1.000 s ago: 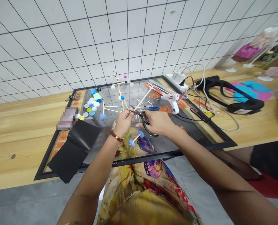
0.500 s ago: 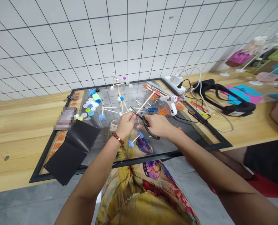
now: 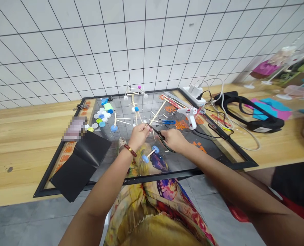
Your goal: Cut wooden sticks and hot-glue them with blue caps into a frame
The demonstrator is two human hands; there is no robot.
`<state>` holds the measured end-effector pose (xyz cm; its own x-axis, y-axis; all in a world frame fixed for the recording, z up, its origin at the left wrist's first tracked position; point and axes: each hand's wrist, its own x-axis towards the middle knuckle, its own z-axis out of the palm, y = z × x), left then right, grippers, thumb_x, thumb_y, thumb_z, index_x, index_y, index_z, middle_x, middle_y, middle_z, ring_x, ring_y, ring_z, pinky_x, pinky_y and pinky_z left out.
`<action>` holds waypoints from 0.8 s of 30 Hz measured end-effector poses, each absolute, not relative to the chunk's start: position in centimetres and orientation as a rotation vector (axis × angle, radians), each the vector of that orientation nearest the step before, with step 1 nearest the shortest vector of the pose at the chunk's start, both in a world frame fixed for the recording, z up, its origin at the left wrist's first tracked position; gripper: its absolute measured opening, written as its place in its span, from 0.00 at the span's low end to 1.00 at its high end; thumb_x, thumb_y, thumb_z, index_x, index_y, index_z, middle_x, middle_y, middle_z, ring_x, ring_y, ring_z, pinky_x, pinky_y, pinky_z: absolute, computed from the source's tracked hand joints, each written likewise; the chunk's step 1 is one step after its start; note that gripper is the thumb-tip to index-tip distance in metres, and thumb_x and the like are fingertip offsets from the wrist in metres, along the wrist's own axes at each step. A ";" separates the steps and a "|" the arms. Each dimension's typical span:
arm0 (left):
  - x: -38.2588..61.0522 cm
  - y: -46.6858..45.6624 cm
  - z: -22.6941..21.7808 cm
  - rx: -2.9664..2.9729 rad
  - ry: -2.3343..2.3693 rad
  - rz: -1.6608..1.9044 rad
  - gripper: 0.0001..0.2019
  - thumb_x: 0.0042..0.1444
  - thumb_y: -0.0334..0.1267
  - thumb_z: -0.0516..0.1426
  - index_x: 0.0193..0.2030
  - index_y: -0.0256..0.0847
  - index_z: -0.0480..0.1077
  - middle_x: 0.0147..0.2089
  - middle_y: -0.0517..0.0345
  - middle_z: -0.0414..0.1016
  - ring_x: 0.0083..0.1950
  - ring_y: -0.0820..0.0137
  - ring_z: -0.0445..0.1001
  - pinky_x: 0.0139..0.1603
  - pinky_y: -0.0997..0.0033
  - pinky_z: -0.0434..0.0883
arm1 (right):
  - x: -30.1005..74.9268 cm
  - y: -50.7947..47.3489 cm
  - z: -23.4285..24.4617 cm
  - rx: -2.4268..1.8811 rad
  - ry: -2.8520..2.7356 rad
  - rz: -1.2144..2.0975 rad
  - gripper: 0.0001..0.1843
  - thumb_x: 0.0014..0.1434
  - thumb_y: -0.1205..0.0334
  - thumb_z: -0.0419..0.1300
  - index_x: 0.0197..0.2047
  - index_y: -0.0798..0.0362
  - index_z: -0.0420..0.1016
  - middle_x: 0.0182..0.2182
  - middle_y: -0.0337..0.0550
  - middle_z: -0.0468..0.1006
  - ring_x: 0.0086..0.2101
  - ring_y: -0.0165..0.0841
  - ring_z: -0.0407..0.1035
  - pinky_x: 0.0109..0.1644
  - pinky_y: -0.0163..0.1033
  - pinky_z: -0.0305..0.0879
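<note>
1. While your right hand point(image 3: 174, 140) clenches the black-handled scissors point(image 3: 160, 135), your left hand point(image 3: 139, 136) pinches their blade end, apparently steadying them.
2. You hold both above the black-framed glass panel point(image 3: 152, 180).

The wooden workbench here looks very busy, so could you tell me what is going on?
A person seated at the bench holds a pair of dark-handled scissors in both hands, above a clear, black-framed panel. The right hand is over the handles, and the left hand pinches near the blades. Nearby on the panel lie a white hot glue gun, a cluster of coloured plastic bottle caps, and a standing model of thin wooden sticks.
</note>
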<state>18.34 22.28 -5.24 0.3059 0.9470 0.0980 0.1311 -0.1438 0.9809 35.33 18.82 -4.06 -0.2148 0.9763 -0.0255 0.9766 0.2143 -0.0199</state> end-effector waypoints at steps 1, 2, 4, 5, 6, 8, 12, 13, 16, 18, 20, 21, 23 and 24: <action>18.5 22.1 -5.4 1.626 1.057 1.012 0.11 0.59 0.36 0.50 0.27 0.39 0.68 0.19 0.64 0.61 0.22 0.74 0.59 0.28 0.74 0.56 | 35.3 18.8 -3.9 1.970 2.458 -0.012 0.31 0.65 0.39 0.41 0.39 0.53 0.77 0.34 0.51 0.82 0.35 0.40 0.76 0.33 0.38 0.54; 18.6 21.8 -5.5 1.739 1.100 1.040 0.10 0.58 0.35 0.51 0.28 0.39 0.69 0.21 0.62 0.64 0.25 0.73 0.63 0.29 0.74 0.57 | 35.2 18.7 -3.6 1.967 2.480 0.028 0.31 0.65 0.39 0.42 0.41 0.53 0.76 0.34 0.51 0.82 0.35 0.40 0.76 0.33 0.38 0.54; 18.7 21.3 -5.4 1.964 1.201 1.064 0.08 0.57 0.33 0.52 0.29 0.40 0.70 0.25 0.58 0.71 0.30 0.69 0.68 0.32 0.72 0.60 | 34.9 18.6 -3.0 1.929 2.533 0.110 0.30 0.64 0.39 0.43 0.42 0.54 0.76 0.34 0.51 0.82 0.35 0.42 0.76 0.35 0.39 0.56; 18.7 21.0 -5.4 2.044 1.251 1.054 0.08 0.57 0.33 0.52 0.30 0.40 0.71 0.27 0.56 0.72 0.31 0.68 0.70 0.33 0.71 0.60 | 34.7 18.6 -2.8 1.898 2.554 0.146 0.30 0.65 0.39 0.43 0.41 0.54 0.76 0.33 0.52 0.82 0.35 0.43 0.76 0.36 0.40 0.56; 18.6 20.8 -5.2 2.096 1.297 1.038 0.08 0.58 0.33 0.52 0.31 0.41 0.71 0.27 0.55 0.73 0.32 0.66 0.70 0.33 0.70 0.60 | 34.6 18.6 -2.6 1.869 2.565 0.174 0.31 0.65 0.39 0.42 0.40 0.54 0.76 0.32 0.52 0.82 0.35 0.43 0.76 0.38 0.40 0.57; 18.4 20.7 -4.9 2.129 1.352 1.014 0.09 0.59 0.33 0.51 0.31 0.41 0.72 0.27 0.54 0.74 0.31 0.66 0.71 0.32 0.70 0.59 | 34.4 18.7 -2.5 1.832 2.562 0.202 0.32 0.66 0.40 0.41 0.38 0.55 0.77 0.30 0.53 0.82 0.35 0.43 0.76 0.40 0.41 0.57; 18.1 21.2 -4.7 2.018 1.355 1.053 0.10 0.59 0.34 0.50 0.30 0.40 0.70 0.24 0.58 0.70 0.28 0.69 0.67 0.31 0.71 0.58 | 34.5 19.3 -3.3 1.869 2.513 0.148 0.33 0.66 0.39 0.40 0.36 0.53 0.78 0.30 0.53 0.82 0.33 0.41 0.76 0.33 0.40 0.52; 18.1 21.4 -4.7 1.970 1.335 1.066 0.10 0.59 0.34 0.51 0.30 0.40 0.70 0.23 0.60 0.68 0.27 0.70 0.66 0.31 0.72 0.58 | 34.7 19.6 -3.6 1.881 2.513 0.139 0.33 0.65 0.39 0.40 0.36 0.53 0.79 0.30 0.53 0.82 0.32 0.41 0.76 0.32 0.40 0.50; 18.1 21.7 -4.8 1.829 1.234 1.101 0.11 0.61 0.36 0.49 0.30 0.40 0.69 0.22 0.63 0.64 0.26 0.72 0.64 0.31 0.74 0.59 | 35.2 20.3 -4.2 1.906 2.537 0.158 0.33 0.65 0.39 0.41 0.35 0.52 0.79 0.29 0.52 0.82 0.31 0.40 0.75 0.30 0.40 0.46; 18.2 21.7 -4.8 1.798 1.225 1.137 0.12 0.62 0.37 0.49 0.30 0.40 0.69 0.22 0.63 0.64 0.26 0.72 0.65 0.31 0.74 0.60 | 35.3 20.6 -4.2 1.939 2.543 0.175 0.32 0.64 0.38 0.41 0.34 0.52 0.78 0.28 0.51 0.81 0.31 0.39 0.74 0.29 0.40 0.43; 18.1 21.5 -4.7 1.846 1.291 1.190 0.11 0.63 0.38 0.49 0.33 0.40 0.69 0.24 0.62 0.67 0.28 0.72 0.66 0.33 0.74 0.60 | 35.2 20.8 -4.0 1.980 2.540 0.158 0.33 0.64 0.38 0.41 0.33 0.52 0.78 0.27 0.50 0.81 0.30 0.39 0.74 0.29 0.39 0.42; 18.1 21.4 -4.7 1.892 1.332 1.215 0.09 0.63 0.38 0.50 0.35 0.40 0.69 0.26 0.60 0.69 0.29 0.71 0.67 0.34 0.73 0.60 | 35.1 20.8 -3.9 1.997 2.538 0.142 0.33 0.64 0.37 0.41 0.33 0.51 0.78 0.27 0.50 0.81 0.30 0.38 0.74 0.29 0.39 0.41; 18.0 21.2 -4.8 1.998 1.400 1.251 0.08 0.63 0.37 0.50 0.38 0.41 0.70 0.30 0.58 0.71 0.32 0.70 0.69 0.34 0.72 0.60 | 34.7 20.6 -3.9 2.016 2.533 0.109 0.33 0.64 0.37 0.41 0.33 0.51 0.77 0.27 0.49 0.81 0.30 0.38 0.73 0.29 0.39 0.41; 17.9 21.2 -4.8 2.040 1.426 1.261 0.08 0.62 0.37 0.50 0.38 0.41 0.70 0.30 0.57 0.72 0.32 0.70 0.69 0.34 0.72 0.59 | 34.6 20.6 -3.9 2.021 2.531 0.098 0.33 0.64 0.38 0.41 0.33 0.51 0.77 0.27 0.50 0.81 0.30 0.37 0.73 0.29 0.39 0.40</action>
